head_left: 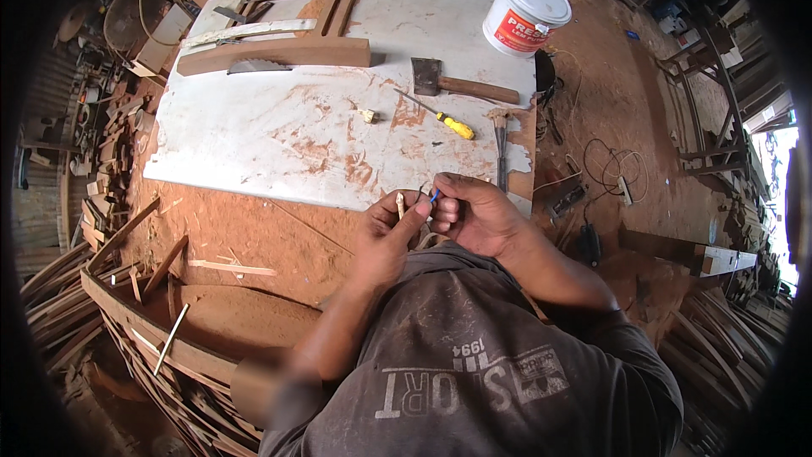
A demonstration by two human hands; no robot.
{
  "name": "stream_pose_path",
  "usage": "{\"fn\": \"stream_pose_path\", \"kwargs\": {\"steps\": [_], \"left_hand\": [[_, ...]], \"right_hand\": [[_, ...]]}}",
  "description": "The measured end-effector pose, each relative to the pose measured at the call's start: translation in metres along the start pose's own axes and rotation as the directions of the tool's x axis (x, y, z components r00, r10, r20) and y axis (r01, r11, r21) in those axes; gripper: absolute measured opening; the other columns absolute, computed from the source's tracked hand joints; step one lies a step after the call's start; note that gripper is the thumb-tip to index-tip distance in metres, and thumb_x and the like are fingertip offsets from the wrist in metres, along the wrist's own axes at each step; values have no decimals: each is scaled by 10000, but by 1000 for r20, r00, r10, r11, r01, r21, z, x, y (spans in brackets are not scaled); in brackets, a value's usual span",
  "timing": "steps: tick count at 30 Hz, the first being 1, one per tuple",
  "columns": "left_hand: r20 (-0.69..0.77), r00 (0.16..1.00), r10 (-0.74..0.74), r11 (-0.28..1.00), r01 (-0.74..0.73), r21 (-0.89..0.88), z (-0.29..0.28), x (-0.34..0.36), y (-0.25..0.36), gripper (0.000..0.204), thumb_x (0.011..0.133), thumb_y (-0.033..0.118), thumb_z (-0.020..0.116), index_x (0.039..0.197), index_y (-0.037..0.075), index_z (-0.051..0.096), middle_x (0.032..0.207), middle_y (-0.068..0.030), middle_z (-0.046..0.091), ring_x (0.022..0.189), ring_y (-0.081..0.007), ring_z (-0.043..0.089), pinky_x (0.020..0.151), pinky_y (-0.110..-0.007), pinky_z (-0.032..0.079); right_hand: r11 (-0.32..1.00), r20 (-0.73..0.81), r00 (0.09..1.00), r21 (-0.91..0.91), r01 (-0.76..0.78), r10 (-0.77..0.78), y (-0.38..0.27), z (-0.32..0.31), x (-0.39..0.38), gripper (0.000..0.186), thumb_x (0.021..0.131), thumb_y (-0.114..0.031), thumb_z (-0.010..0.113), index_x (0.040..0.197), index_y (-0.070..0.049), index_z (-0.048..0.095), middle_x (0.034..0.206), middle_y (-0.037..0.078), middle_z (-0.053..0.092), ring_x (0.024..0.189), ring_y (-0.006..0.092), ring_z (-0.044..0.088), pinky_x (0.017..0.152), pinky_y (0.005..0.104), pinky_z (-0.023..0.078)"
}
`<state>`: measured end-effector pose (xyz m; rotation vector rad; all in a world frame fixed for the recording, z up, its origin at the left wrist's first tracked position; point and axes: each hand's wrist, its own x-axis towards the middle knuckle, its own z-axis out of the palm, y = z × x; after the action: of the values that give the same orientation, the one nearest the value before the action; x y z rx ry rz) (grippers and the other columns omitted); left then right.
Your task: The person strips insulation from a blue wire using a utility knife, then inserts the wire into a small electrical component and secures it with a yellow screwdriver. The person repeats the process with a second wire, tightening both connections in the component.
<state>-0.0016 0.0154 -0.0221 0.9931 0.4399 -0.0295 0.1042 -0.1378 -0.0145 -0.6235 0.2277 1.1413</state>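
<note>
My left hand [393, 228] is closed on a thin cream-coloured piece [401, 205], its thumb pointing toward my right hand. My right hand [465, 211] pinches a small blue wire-like piece [435, 195] beside it, with something thin and dark between the two hands. Both hands are just over the near edge of a scuffed white board [271, 152]. On the board beyond them lie a yellow-handled screwdriver [457, 125], a small pale block [367, 116], a wooden-handled wide metal head tool [474, 88] and a long metal tool [502, 156] along the right edge.
A white lidded bucket [526, 8], wooden frame pieces [338, 8], a plank [275, 55] and a saw blade [254, 67] are at the board's back. Offcuts and curved strips [161, 330] pile at left. Cords [611, 156], a black tool [589, 241] and wooden furniture [710, 118] are on the right.
</note>
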Motion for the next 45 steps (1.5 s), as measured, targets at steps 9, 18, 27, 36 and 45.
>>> {"fn": "stream_pose_path", "kwargs": {"steps": [9, 18, 27, 36, 45], "left_hand": [[-69, 975, 211, 841, -145, 521, -20, 31, -39, 157, 1004, 154, 664, 947, 8, 676, 794, 43, 616, 730, -54, 500, 653, -248, 421], [39, 999, -21, 993, 26, -116, -24, 35, -20, 173, 1047, 199, 581, 1090, 45, 645, 828, 4, 608, 647, -63, 493, 575, -227, 377], [41, 998, -40, 931, 52, -360, -10, 25, 8, 193, 1053, 191, 561, 1118, 15, 605, 901, -41, 631, 676, -94, 529, 605, -243, 431], [136, 977, -166, 903, 206, -378, 10, 15, 24, 142, 1027, 190, 590, 1057, 52, 577, 831, 2, 542, 648, -48, 425, 508, -192, 330], [72, 985, -156, 935, 171, -311, 24, 8, 26, 148, 1033, 248, 611, 982, 109, 606, 752, 67, 475, 582, -37, 347, 513, -211, 296]], "right_hand": [[672, -111, 855, -672, 310, -506, 36, -48, 40, 213, 991, -195, 679, 835, -111, 560, 691, -62, 481, 602, 42, 389, 550, 231, 329], [815, -41, 872, -379, 439, -488, 14, -33, 41, 174, 1022, -157, 628, 872, -89, 569, 737, -45, 482, 659, 56, 436, 619, 233, 387], [825, 78, 912, -401, 398, -402, -14, -7, 26, 181, 1043, -186, 596, 1081, -15, 645, 845, 5, 592, 767, 100, 556, 712, 264, 484], [647, 169, 865, -600, 470, -472, -14, 6, 15, 185, 1018, -194, 638, 1053, -17, 680, 832, -9, 612, 715, 64, 544, 636, 222, 460], [857, 6, 941, -411, 310, -337, -13, 21, 4, 145, 1008, -201, 653, 942, -74, 629, 774, -33, 563, 625, 38, 499, 550, 202, 416]]}}
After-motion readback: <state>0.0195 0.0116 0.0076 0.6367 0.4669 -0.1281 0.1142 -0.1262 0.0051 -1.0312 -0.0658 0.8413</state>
